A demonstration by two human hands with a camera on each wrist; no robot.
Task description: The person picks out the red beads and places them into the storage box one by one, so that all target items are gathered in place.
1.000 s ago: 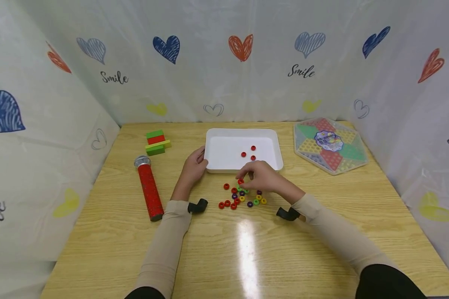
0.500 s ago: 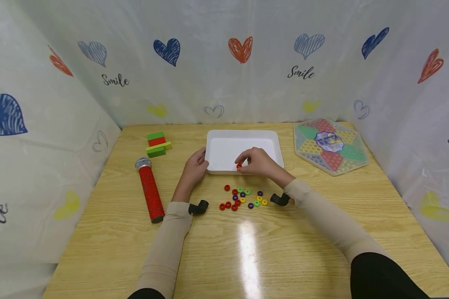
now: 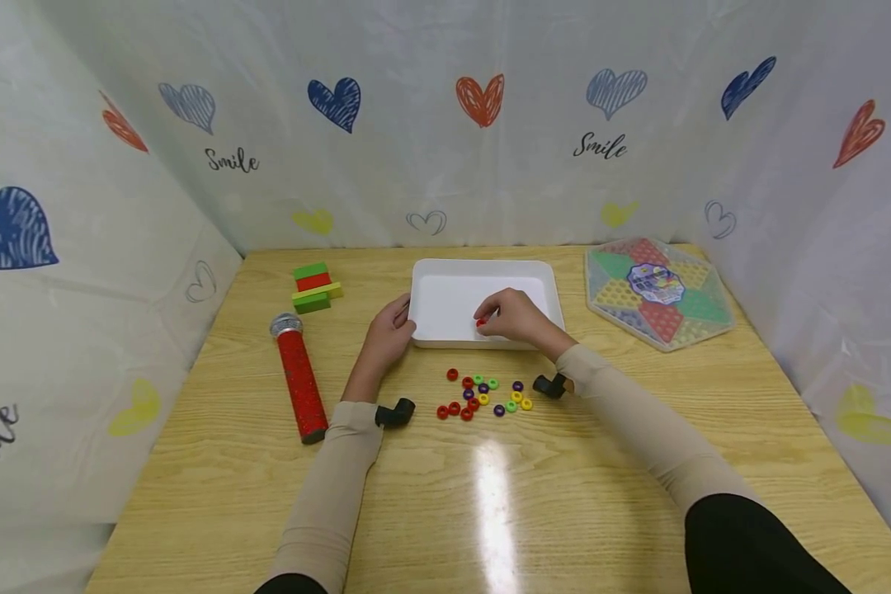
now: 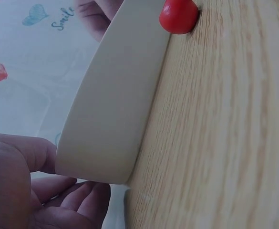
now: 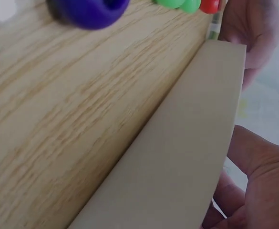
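Observation:
A white rectangular tray [image 3: 445,297] lies on the wooden table. My left hand [image 3: 386,337] holds its near left corner, thumb at the rim and fingers against the outer wall, as the left wrist view shows. Over the inside of the tray, my right hand [image 3: 516,318] pinches a red bead [image 3: 480,324] between thumb and fingertips. The tray wall [image 5: 168,143] hides part of that hand in the right wrist view. In front of the tray lie loose beads: red [image 3: 453,374], green [image 3: 493,384], purple [image 3: 499,410] and yellow [image 3: 526,404].
To the left are a red microphone [image 3: 300,384] and several coloured blocks [image 3: 313,289]. A hexagonal board-game box [image 3: 657,293] sits at the back right. Printed curtains [image 3: 431,165] stand behind the table [image 3: 601,495] and at both sides.
My right hand has moved from the loose beads up over the tray, carrying a red bead, then slightly right. It now covers the red beads seen inside earlier. My left hand stays at the corner.

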